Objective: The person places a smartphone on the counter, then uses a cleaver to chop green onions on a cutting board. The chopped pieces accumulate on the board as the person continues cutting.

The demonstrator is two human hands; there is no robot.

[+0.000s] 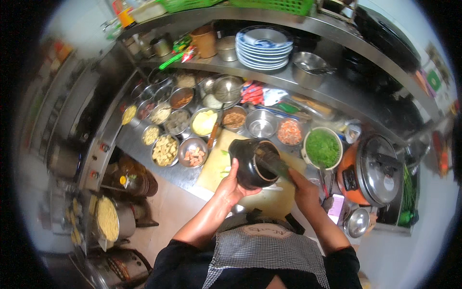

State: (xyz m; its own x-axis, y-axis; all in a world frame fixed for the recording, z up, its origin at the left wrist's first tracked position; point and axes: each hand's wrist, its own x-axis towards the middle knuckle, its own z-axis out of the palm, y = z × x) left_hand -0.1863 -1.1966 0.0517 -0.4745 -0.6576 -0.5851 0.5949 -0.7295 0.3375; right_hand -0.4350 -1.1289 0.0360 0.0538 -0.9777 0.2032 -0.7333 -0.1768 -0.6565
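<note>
My left hand [234,184] holds a dark glazed ceramic jar [245,164] from below, tilted with its mouth towards the right. In my right hand [305,188] is a flat dark tool [279,168], perhaps a knife or brush; its far end reaches the jar's mouth, and its exact kind is blurred. Beneath the jar lies a yellowish cutting board [213,169], with green and white vegetable pieces on it. To the board's left are a steel bowl of pinkish chunks [195,157] and a bowl of pale cubes [165,150]. A wooden handle [213,135] rests by the yellow-filled bowl [204,122].
Several bowls of ingredients line the counter's back. Right of the board stand a colander of chopped greens [323,148] and an orange lidded cooker [352,169]. A shelf above bears stacked plates [264,48]. A pot of noodles [124,220] stands lower left.
</note>
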